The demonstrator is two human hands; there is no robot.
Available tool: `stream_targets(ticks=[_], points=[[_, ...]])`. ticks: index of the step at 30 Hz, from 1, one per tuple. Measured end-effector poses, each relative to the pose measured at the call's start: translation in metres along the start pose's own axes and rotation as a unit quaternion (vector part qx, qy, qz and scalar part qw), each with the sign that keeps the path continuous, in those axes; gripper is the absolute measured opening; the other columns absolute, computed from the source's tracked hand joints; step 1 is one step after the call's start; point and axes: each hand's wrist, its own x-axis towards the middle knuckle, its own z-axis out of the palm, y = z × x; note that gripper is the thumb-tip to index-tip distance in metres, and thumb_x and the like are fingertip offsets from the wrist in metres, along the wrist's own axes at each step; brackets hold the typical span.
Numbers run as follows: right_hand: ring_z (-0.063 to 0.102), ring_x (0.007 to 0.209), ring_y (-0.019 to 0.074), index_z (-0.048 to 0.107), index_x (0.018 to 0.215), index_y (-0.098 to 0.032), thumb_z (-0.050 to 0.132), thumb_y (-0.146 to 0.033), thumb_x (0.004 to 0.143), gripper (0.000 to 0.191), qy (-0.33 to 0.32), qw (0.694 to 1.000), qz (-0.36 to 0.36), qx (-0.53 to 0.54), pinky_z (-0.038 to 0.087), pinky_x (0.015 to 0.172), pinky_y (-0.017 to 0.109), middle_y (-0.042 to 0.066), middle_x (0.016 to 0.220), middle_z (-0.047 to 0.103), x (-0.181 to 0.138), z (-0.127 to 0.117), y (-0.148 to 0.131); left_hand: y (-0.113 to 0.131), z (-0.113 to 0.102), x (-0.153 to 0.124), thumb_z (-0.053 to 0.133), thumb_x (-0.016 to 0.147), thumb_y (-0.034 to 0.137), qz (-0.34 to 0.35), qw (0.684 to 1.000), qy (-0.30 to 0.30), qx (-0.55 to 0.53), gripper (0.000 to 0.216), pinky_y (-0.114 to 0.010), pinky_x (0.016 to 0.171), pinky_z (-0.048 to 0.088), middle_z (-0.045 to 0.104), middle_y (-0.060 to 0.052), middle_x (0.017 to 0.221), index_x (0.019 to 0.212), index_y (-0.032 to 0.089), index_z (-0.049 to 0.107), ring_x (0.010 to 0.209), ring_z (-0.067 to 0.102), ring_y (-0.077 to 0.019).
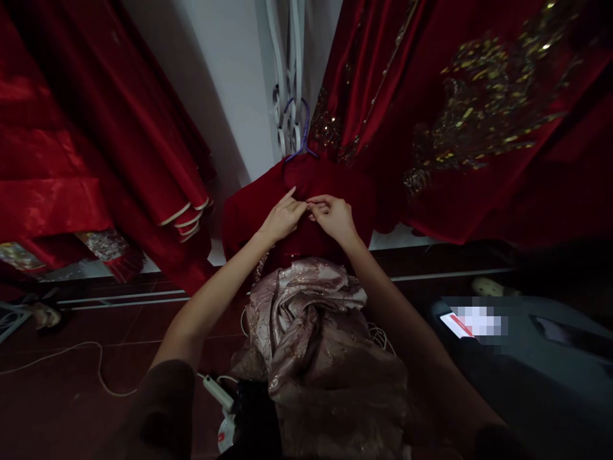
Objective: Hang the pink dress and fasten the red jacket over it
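Two bare hands meet over one dark red garment (pixel 249 211), which hangs from one purple hanger (pixel 306 131) hooked on a white scrolled metal stand (pixel 297 57), straight ahead of the wearer. The thumb and fingers of the left hand (pixel 284 218) and of the right hand (pixel 334 219) are drawn together in a pinch, their tips touching or nearly so just below the neckline; in this dim light I can't tell whether they grip cloth or something tiny. The garment's neck end points up toward the hook, its long axis running down toward the wearer, with the shoulders sloping off to either side. It looks matte and plain across the upper part, with a few small glints near its lower visible edge. One crumpled, pale pink, shiny cloth (pixel 330 291) lies between the forearms, and one lit phone (pixel 454 324) sits off to the right.
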Motion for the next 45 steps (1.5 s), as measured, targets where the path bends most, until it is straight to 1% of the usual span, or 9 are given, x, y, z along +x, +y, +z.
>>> stream_targets(ticks=[3,7,12,16,20,24,33,40,45], points=[[0.068,0.064,0.0140,0.069,0.095,-0.014,0.061,-0.025,0.078,0.022,-0.023,0.999,0.014,0.019,0.057,0.063,0.024,0.006,0.080,0.071,0.002,-0.001,0.002,-0.002,-0.001,0.001,0.031,0.092,0.012,0.019,1.000,-0.005,-0.009,0.023,-0.044,0.116,0.030,0.058,-0.002,0.077,0.092,0.017,0.053,0.082,0.060,-0.0128],[0.069,0.067,0.0156,0.070,0.095,-0.013,0.061,-0.026,0.078,0.023,-0.031,0.999,0.015,0.029,0.058,0.066,0.028,0.008,0.082,0.071,0.005,0.001,0.006,0.000,0.006,-0.003,0.027,0.094,0.017,-0.022,0.999,0.015,-0.034,0.025,-0.046,0.117,0.026,0.056,-0.001,0.073,0.086,0.018,0.051,0.076,0.059,-0.0133],[0.069,0.067,0.0164,0.071,0.094,-0.012,0.062,-0.024,0.077,0.022,-0.021,0.998,0.023,0.045,0.059,0.067,0.028,0.009,0.080,0.072,0.007,0.001,0.001,0.001,0.005,-0.001,0.023,0.094,0.014,-0.022,1.000,0.004,0.011,0.029,-0.048,0.117,0.024,0.055,-0.001,0.071,0.086,0.017,0.052,0.076,0.058,-0.0136],[0.069,0.065,0.0155,0.071,0.093,-0.011,0.064,-0.024,0.076,0.022,-0.025,0.996,0.039,0.072,0.060,0.064,0.026,0.008,0.077,0.072,0.009,0.000,0.003,0.000,0.001,-0.002,0.030,0.095,0.021,-0.030,0.999,0.011,0.025,0.025,-0.049,0.118,0.022,0.059,-0.001,0.074,0.085,0.018,0.052,0.077,0.059,-0.0127],[0.069,0.063,0.0143,0.071,0.090,-0.011,0.065,-0.024,0.075,0.021,-0.023,0.990,0.056,0.131,0.060,0.064,0.026,0.007,0.075,0.072,0.011,0.004,0.011,0.007,0.004,-0.008,0.037,0.094,0.026,-0.075,0.997,0.035,-0.001,0.018,-0.053,0.117,0.020,0.065,-0.002,0.087,0.093,0.019,0.053,0.084,0.062,-0.0139],[0.069,0.063,0.0139,0.070,0.089,-0.011,0.067,-0.025,0.074,0.021,-0.028,0.986,0.063,0.149,0.060,0.064,0.025,0.007,0.073,0.071,0.012,0.006,0.012,0.014,0.008,-0.011,0.041,0.092,0.026,-0.130,0.989,0.065,-0.022,0.015,-0.055,0.116,0.018,0.066,-0.003,0.095,0.101,0.018,0.051,0.086,0.064,-0.0146],[0.068,0.062,0.0134,0.070,0.093,-0.010,0.067,-0.026,0.075,0.025,-0.049,0.988,0.051,0.138,0.059,0.064,0.024,0.008,0.075,0.071,0.016,0.006,0.021,0.004,0.002,-0.004,0.053,0.086,0.028,-0.173,0.979,0.064,-0.086,0.010,-0.050,0.116,0.020,0.064,0.002,0.086,0.092,0.020,0.050,0.080,0.062,-0.0121],[0.068,0.061,0.0126,0.070,0.092,-0.010,0.066,-0.024,0.076,0.022,-0.048,0.986,0.055,0.147,0.060,0.063,0.024,0.007,0.075,0.071,0.016,0.005,0.024,0.011,0.001,-0.003,0.050,0.087,0.029,-0.156,0.983,0.075,-0.058,0.010,-0.054,0.117,0.012,0.064,0.001,0.084,0.088,0.020,0.056,0.083,0.059,-0.0137],[0.068,0.062,0.0131,0.069,0.093,-0.010,0.070,-0.024,0.073,0.024,-0.078,0.978,0.075,0.180,0.061,0.067,0.027,0.008,0.079,0.072,0.019,0.000,0.029,0.008,-0.003,-0.001,0.047,0.089,0.026,-0.086,0.993,0.064,-0.039,0.013,-0.054,0.117,0.015,0.064,-0.001,0.088,0.088,0.020,0.058,0.089,0.058,-0.0145]])
